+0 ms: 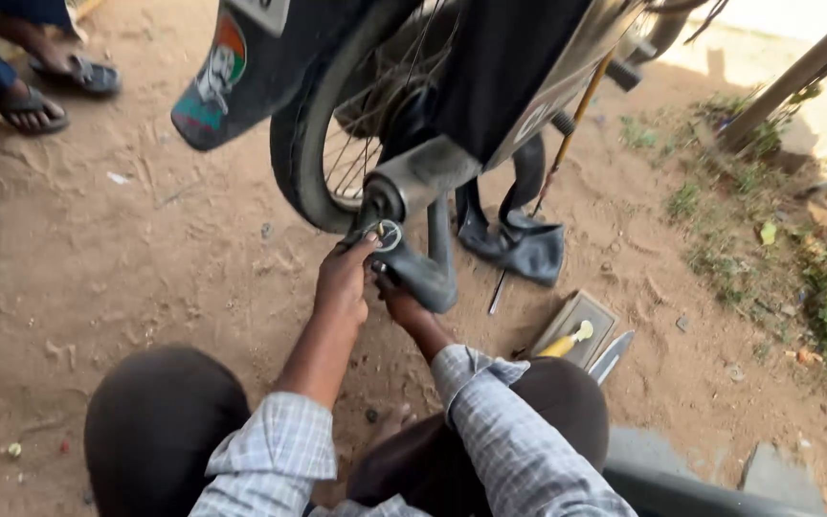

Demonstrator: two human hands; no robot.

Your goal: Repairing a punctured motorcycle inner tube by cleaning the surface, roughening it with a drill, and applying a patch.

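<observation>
Head view: looking down at a squatting person working on the rear of a motorcycle over bare dirt.
Far left: two sandalled feet [45, 81] of another person at the top corner, well apart from the work.
Mudguard: dark mudguard [241, 72] with a coloured sticker, hanging above the ground left of the wheel.
Wheel: spoked rear wheel [337, 144], tyre upright, rim partly hidden by the bodywork.
Left hand: left hand [345, 280] raised to the axle end, fingers curled together; fingertips touch a small metal ring [388, 234] at the end of the grey tube [423, 172].
Right hand: right hand [396, 299] just beside and below the left, largely hidden behind it and the dark bent pipe [428, 278]; grip cannot be told.
Ring position: at the lower end of the grey tube, just right of the tyre.
Inner tube: black rubber tube [519, 244] drooping to the ground right of the pipe.
Rod: thin yellowish rod [567, 134] slanting down beside the rubber tube.
Ground right: flat box [593, 316] with a yellow-handled tool [567, 342] on it; a metal blade [613, 356] just beside.
Far right: patchy grass [815, 278].
</observation>
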